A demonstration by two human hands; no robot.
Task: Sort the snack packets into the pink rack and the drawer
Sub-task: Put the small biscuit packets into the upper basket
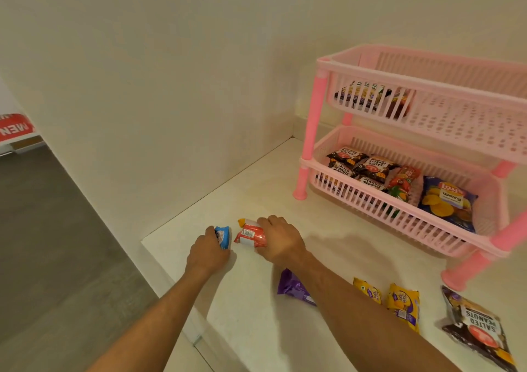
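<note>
Head view of a cream countertop set in a wall corner, with both bare forearms reaching forward. The left hand has its fingers curled around one small blue snack packet, and the right hand has its fingers folded over one red-and-orange snack packet; both packets lie near the counter's left edge, just beside each other. Loose on the counter nearer the camera are four further packets: one purple foil packet, partly hidden by the right forearm, two yellow biscuit packets side by side, and one black-and-white salted-peanut bag at the far right. The two-tier pink plastic rack stands at the back right. Its lower basket holds about four black salted-peanut packets, which overlap so the count is uncertain, one red-and-green packet and one blue wavy-crisp bag. The upper basket holds two dark packets, seen only through the slats.
</note>
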